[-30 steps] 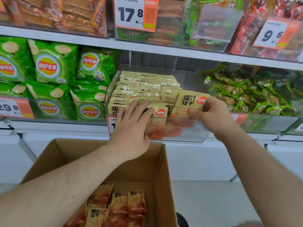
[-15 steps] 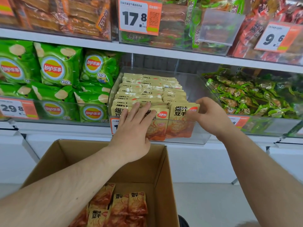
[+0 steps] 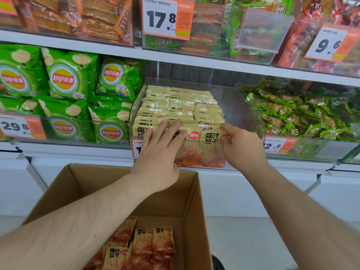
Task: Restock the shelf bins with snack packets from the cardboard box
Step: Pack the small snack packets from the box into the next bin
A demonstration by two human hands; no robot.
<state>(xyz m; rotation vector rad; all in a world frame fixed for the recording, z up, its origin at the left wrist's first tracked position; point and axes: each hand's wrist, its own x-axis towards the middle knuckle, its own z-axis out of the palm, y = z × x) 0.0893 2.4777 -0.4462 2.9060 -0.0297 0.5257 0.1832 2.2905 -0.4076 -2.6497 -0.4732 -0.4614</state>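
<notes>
A clear plastic shelf bin (image 3: 241, 106) holds rows of upright beige and orange snack packets (image 3: 181, 106). My left hand (image 3: 158, 152) lies flat with straight fingers against the front-left packets. My right hand (image 3: 241, 147) pinches the top right corner of the front-right packet (image 3: 211, 151), which stands inside the bin's front wall. Below the shelf, an open cardboard box (image 3: 191, 193) holds several more of the same packets (image 3: 144, 244) at its bottom.
Green Lay's chip bags (image 3: 70, 80) fill the bin to the left. Small green wrapped snacks (image 3: 303, 114) fill the bin to the right. Orange price tags (image 3: 167, 18) hang on the shelf fronts. An upper shelf (image 3: 116, 51) with more snack bins runs overhead.
My right hand has lowered the front-right packet from above the bin down into the front row. My left hand has stayed pressed on the front-left packets.
</notes>
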